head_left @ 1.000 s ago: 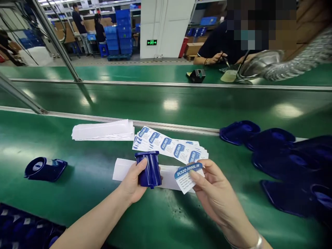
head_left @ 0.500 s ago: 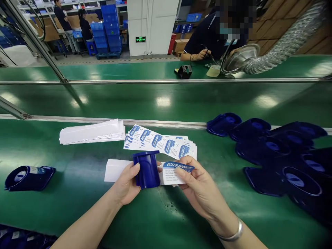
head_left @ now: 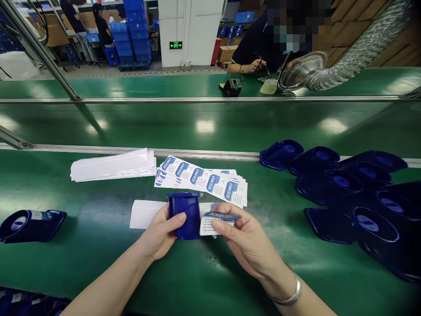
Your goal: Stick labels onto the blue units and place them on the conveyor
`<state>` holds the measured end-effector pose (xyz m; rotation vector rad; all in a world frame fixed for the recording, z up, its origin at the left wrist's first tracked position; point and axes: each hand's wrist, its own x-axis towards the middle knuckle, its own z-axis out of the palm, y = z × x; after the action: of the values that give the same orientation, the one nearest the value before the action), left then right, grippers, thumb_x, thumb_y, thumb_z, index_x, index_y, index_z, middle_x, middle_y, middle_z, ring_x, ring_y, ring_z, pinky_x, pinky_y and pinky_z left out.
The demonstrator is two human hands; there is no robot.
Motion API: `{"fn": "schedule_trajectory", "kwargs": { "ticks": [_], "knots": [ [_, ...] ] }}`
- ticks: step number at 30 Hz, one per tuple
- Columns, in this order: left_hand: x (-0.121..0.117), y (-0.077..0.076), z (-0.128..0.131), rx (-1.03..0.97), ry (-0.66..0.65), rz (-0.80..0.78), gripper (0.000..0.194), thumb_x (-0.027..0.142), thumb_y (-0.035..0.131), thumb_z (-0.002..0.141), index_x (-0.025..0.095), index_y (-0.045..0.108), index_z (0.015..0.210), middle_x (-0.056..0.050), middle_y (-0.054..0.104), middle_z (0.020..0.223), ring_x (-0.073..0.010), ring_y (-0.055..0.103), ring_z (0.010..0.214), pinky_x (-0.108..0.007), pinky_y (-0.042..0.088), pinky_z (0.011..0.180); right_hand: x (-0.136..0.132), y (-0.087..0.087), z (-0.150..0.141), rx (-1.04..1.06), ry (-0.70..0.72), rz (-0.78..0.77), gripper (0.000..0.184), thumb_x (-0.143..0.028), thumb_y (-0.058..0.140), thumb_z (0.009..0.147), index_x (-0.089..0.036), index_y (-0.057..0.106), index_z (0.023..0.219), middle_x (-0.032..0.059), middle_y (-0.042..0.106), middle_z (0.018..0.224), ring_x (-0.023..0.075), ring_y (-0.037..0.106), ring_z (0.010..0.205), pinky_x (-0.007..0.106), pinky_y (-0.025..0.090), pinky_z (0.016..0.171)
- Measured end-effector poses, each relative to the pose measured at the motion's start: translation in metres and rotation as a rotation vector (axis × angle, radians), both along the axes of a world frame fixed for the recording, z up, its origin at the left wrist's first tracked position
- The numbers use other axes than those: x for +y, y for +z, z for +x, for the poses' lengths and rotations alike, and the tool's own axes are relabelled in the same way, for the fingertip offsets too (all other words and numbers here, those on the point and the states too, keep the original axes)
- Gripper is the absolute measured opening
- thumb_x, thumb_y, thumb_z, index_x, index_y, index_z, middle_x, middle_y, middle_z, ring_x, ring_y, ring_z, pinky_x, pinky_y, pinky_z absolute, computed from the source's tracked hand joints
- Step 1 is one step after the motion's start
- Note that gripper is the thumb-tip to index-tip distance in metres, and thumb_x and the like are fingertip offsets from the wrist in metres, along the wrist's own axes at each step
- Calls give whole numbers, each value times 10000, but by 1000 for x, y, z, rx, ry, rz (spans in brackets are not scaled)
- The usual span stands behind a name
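Note:
My left hand (head_left: 162, 230) is closed round a dark blue plastic housing (head_left: 189, 219), thumb across its front. Pinched in my right hand (head_left: 241, 237) is a printed label (head_left: 210, 224) with a blue header, its left edge right beside the housing; whether it touches cannot be made out. Behind the housing lies a white backing strip (head_left: 146, 214), partly hidden by my hands. Just beyond it, a fanned pile of label sheets (head_left: 200, 177) rests on the green bench. One more blue housing (head_left: 36, 224), bearing a label, lies at the far left.
A stack of white paper strips (head_left: 112, 167) lies at the back left. Several blue housings (head_left: 345, 182) cover the right side. More blue parts (head_left: 26, 303) show at the lower left. Across the bench, a person (head_left: 250, 48) works beside a flexible duct (head_left: 365, 55).
The label in my right hand has come away from the strip behind and now curls beside the housing. My left thumb has moved across the housing's front. The view has shifted slightly.

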<state>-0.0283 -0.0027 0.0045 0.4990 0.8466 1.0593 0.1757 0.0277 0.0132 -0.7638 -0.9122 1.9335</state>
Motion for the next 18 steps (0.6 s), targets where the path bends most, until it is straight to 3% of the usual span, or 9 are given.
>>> {"fn": "schedule_trajectory", "kwargs": {
  "ticks": [4, 10, 18],
  "knots": [
    [0, 9, 5, 81, 41, -7, 560, 376, 700, 914, 273, 523, 1436, -95, 605, 1429, -321, 545, 1326, -457, 459, 1079, -2, 2, -2, 14, 46, 19, 214, -278, 837, 880, -215, 641, 825, -9, 648, 890, 118, 565, 718, 223, 475, 673],
    [-1, 10, 9, 189, 76, 106, 668, 307, 708, 915, 357, 417, 1515, -13, 548, 1498, -267, 437, 1427, -360, 420, 1126, -6, -3, -3, -67, 34, -27, 273, -291, 887, 828, -218, 634, 901, -12, 635, 849, 116, 539, 720, 215, 457, 688],
    [-4, 5, 12, 229, 68, 137, 742, 346, 677, 933, 399, 300, 1569, 7, 392, 1623, -293, 377, 1473, -386, 382, 1170, -11, -6, -10, -118, -1, -50, 292, -317, 901, 808, -213, 638, 879, -24, 606, 792, 125, 503, 716, 230, 436, 690]
  ]
}}
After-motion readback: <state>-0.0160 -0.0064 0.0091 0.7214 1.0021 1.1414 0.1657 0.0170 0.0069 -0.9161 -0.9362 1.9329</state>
